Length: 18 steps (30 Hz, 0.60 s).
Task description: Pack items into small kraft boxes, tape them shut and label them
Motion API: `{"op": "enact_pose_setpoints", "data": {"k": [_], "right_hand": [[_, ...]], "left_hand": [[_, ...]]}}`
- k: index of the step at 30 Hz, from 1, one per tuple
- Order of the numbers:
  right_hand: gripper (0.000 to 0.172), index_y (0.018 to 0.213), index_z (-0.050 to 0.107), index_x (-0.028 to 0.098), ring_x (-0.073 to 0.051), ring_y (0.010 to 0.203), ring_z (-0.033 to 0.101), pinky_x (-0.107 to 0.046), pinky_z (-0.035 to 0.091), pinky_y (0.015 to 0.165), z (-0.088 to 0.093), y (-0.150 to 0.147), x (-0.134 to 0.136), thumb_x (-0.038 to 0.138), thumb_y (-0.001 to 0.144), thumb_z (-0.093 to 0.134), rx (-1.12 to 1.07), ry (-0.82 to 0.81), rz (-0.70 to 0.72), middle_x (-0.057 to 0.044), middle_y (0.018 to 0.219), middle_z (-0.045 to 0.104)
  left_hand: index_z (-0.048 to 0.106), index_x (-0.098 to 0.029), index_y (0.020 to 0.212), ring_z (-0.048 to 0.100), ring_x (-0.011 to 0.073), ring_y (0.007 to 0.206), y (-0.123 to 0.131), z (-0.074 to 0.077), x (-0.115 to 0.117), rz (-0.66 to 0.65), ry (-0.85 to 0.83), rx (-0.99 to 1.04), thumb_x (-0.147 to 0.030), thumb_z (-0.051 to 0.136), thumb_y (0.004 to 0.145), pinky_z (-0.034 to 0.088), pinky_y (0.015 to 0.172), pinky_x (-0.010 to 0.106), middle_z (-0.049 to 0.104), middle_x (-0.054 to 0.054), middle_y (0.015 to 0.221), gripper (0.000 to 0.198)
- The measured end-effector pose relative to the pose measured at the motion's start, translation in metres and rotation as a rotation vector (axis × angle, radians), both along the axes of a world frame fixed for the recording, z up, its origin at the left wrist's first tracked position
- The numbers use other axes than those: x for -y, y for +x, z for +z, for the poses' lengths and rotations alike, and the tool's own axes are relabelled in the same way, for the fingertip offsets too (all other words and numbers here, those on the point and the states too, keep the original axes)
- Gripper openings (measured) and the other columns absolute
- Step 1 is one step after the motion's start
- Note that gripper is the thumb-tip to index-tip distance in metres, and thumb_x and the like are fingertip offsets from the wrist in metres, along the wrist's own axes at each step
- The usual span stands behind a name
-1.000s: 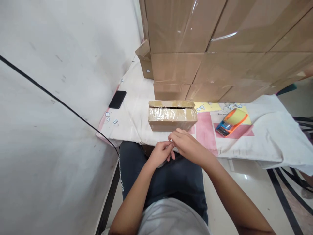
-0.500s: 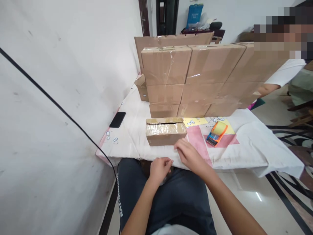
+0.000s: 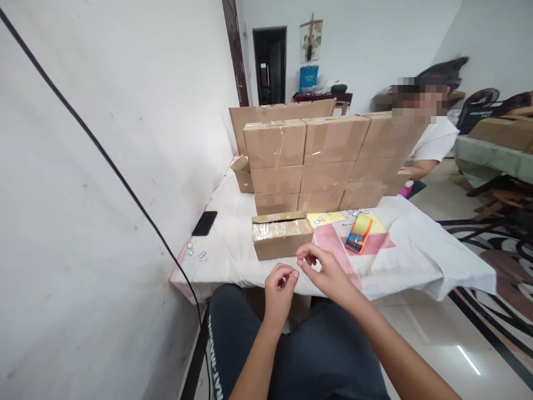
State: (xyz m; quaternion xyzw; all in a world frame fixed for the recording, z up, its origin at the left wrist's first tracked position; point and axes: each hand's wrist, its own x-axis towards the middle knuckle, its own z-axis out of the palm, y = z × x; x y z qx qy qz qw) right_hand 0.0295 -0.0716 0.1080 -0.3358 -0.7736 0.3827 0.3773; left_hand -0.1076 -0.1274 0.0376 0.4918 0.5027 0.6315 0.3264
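Note:
A small cardboard box [image 3: 281, 244] with shiny clear tape across its top stands near the table's front edge, and its rear flap sits slightly raised. My left hand [image 3: 280, 286] is in front of the box, above the table edge, with thumb and fingertips pinched together. Just right of it, close to the box's lower right corner, my right hand [image 3: 322, 269] is curled with thumb and fingertips nearly meeting. Anything between the fingertips of either hand is too small to make out. An orange tape dispenser [image 3: 358, 233] with a yellowish roll lies to the right.
Stacked cardboard boxes [image 3: 328, 161] form a wall behind the small box. An open carton [image 3: 244, 176] stands to their left. A black phone [image 3: 204, 223] lies by the left table edge. A black cable [image 3: 125, 183] hangs along the wall. Another person [image 3: 437, 141] is beyond the stack.
The camera view has tilted up, so more of the room shows. My hands have lifted slightly and come closer together, with the fingers less tightly curled. The box and dispenser stay put.

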Motion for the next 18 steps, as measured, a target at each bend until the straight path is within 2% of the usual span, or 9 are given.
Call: {"op": "enact_pose_setpoints", "data": {"k": [4, 7, 9, 11, 13, 14, 16, 18], "right_hand": [[0.009, 0.099, 0.06, 0.022, -0.016, 0.078, 0.056, -0.029, 0.045, 0.071, -0.007, -0.002, 0.005, 0.02, 0.093, 0.053, 0.009, 0.046, -0.016, -0.002, 0.09, 0.064], [0.01, 0.099, 0.06, 0.022, -0.016, 0.081, 0.058, -0.03, 0.046, 0.073, -0.009, -0.005, -0.002, 0.019, 0.093, 0.053, 0.02, 0.118, -0.016, -0.003, 0.092, 0.064], [0.008, 0.097, 0.06, 0.022, -0.016, 0.079, 0.058, -0.03, 0.046, 0.073, -0.005, -0.007, -0.014, 0.019, 0.093, 0.054, -0.015, 0.163, -0.073, -0.003, 0.091, 0.065], [0.006, 0.096, 0.06, 0.021, -0.015, 0.076, 0.057, -0.03, 0.045, 0.07, 0.003, -0.008, -0.032, 0.021, 0.091, 0.057, -0.053, 0.186, -0.148, -0.003, 0.09, 0.065], [0.008, 0.096, 0.061, 0.021, -0.015, 0.074, 0.057, -0.029, 0.043, 0.069, 0.014, -0.009, -0.054, 0.022, 0.088, 0.061, -0.064, 0.189, -0.184, -0.002, 0.087, 0.066], [0.01, 0.096, 0.061, 0.021, -0.015, 0.074, 0.057, -0.029, 0.042, 0.068, 0.018, -0.009, -0.065, 0.023, 0.086, 0.063, -0.064, 0.18, -0.181, -0.002, 0.086, 0.066], [0.015, 0.096, 0.061, 0.02, -0.015, 0.073, 0.059, -0.029, 0.041, 0.068, 0.026, -0.012, -0.087, 0.024, 0.083, 0.067, -0.07, 0.121, -0.143, -0.001, 0.082, 0.067], [0.02, 0.095, 0.061, 0.019, -0.015, 0.072, 0.061, -0.029, 0.042, 0.067, 0.028, -0.018, -0.107, 0.026, 0.079, 0.07, -0.099, 0.001, -0.083, -0.001, 0.079, 0.068]], "left_hand": [[0.062, -0.016, 0.071, 0.049, 0.0133, 0.069, 0.004, -0.005, 0.009, -0.004, -0.014, -0.016, -0.035, 0.063, 0.091, 0.037, 0.062, 0.025, 0.057, 0.001, 0.073, 0.027], [0.066, -0.016, 0.076, 0.053, 0.0139, 0.07, 0.0, -0.012, 0.007, -0.02, -0.08, -0.034, -0.037, 0.061, 0.092, 0.039, 0.062, 0.025, 0.061, 0.002, 0.076, 0.026], [0.069, -0.017, 0.092, 0.057, 0.0152, 0.073, -0.012, -0.011, -0.003, 0.08, -0.12, -0.05, -0.038, 0.06, 0.092, 0.043, 0.065, 0.026, 0.066, 0.004, 0.085, 0.023], [0.066, -0.017, 0.109, 0.063, 0.0176, 0.082, -0.03, -0.005, -0.021, 0.285, -0.085, -0.129, -0.038, 0.06, 0.092, 0.048, 0.073, 0.029, 0.07, 0.008, 0.099, 0.027], [0.062, -0.018, 0.12, 0.064, 0.0215, 0.102, -0.051, 0.005, -0.046, 0.441, 0.013, -0.343, -0.037, 0.056, 0.094, 0.049, 0.09, 0.035, 0.069, 0.011, 0.114, 0.033], [0.059, -0.02, 0.126, 0.062, 0.0236, 0.114, -0.06, 0.01, -0.059, 0.441, 0.048, -0.499, -0.037, 0.055, 0.094, 0.045, 0.1, 0.039, 0.068, 0.011, 0.122, 0.036], [0.05, -0.023, 0.141, 0.056, 0.0275, 0.128, -0.073, 0.017, -0.084, 0.331, 0.044, -0.803, -0.042, 0.061, 0.091, 0.03, 0.115, 0.05, 0.066, 0.011, 0.13, 0.055], [0.035, -0.024, 0.153, 0.054, 0.0303, 0.131, -0.076, 0.019, -0.102, 0.232, -0.024, -0.99, -0.048, 0.068, 0.085, 0.013, 0.122, 0.057, 0.067, 0.011, 0.131, 0.079]]}}
